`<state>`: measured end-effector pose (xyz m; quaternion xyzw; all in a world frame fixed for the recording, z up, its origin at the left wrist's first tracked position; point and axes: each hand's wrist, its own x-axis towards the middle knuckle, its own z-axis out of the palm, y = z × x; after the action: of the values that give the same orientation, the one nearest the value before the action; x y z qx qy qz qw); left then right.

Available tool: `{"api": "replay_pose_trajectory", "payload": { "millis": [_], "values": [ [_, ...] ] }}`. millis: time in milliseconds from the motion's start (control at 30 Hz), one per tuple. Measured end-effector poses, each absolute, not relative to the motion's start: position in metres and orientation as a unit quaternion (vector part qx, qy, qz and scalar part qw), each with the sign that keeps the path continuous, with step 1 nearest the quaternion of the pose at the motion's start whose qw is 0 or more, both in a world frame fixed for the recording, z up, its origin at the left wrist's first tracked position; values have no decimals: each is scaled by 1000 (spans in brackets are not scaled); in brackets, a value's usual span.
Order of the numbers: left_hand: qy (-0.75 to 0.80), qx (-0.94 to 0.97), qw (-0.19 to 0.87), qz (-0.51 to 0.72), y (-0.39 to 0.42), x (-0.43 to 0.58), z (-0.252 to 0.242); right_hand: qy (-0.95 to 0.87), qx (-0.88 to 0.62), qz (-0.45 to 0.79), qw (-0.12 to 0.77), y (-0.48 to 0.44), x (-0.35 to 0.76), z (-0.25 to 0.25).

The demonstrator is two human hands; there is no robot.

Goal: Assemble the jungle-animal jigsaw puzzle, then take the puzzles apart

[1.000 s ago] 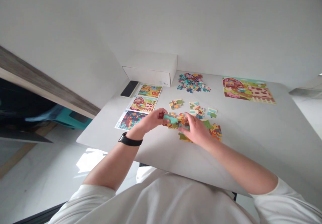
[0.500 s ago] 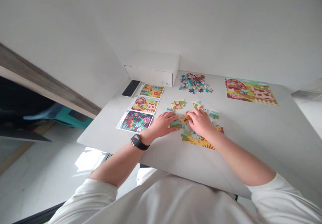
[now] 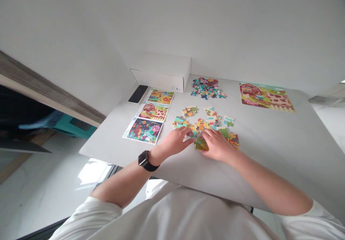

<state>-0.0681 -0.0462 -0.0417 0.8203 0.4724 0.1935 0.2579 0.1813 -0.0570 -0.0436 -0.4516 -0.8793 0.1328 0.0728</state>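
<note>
My left hand (image 3: 177, 140), with a black watch (image 3: 147, 160) on its wrist, rests at the left side of the loose jigsaw pieces. Its thumb and fingers are apart, with fingertips beside a small blue and yellow piece. My right hand (image 3: 217, 144) curls over a green and yellow jigsaw section (image 3: 201, 144), its fingers closed on it and hiding part of it. Just beyond the hands lie an orange and yellow piece (image 3: 201, 124) and a turquoise section (image 3: 180, 121). A red and yellow section (image 3: 234, 140) shows right of my right hand.
Further back are a joined pair (image 3: 189, 111), pale pieces (image 3: 210, 112) and a heap of jigsaw pieces (image 3: 207, 87). Picture cards (image 3: 144, 130) and a phone (image 3: 138, 94) lie left, near a white box (image 3: 159, 78). A farm puzzle (image 3: 266, 96) lies right.
My right hand has come down toward me onto the green and yellow section. My left hand has drawn back slightly, uncovering pieces. The yellow strip with red rays no longer shows.
</note>
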Motion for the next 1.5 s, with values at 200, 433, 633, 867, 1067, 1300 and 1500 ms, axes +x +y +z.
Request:
{"api": "replay_pose_trajectory", "payload": {
  "millis": [200,433,633,867,1067,1300,1500],
  "values": [
    [472,673,526,216,-50,-44,-43,-860,-451,133,201,-60,187,-51],
    [443,611,594,280,-30,-62,-49,-858,-479,107,154,-67,227,-51],
    [430,570,623,319,-18,-71,-48,-846,-486,103,194,-70,229,-55],
    [542,651,418,328,4,-92,-44,-852,-477,117,181,-68,215,-55],
    [456,612,542,350,8,-89,-39,-826,-474,162,259,-34,201,-51],
    [599,729,236,233,16,-92,-43,-885,-423,146,129,3,181,-47],
    [586,783,91,186,18,-101,-59,-937,-329,93,69,2,178,-44]
  ]
}}
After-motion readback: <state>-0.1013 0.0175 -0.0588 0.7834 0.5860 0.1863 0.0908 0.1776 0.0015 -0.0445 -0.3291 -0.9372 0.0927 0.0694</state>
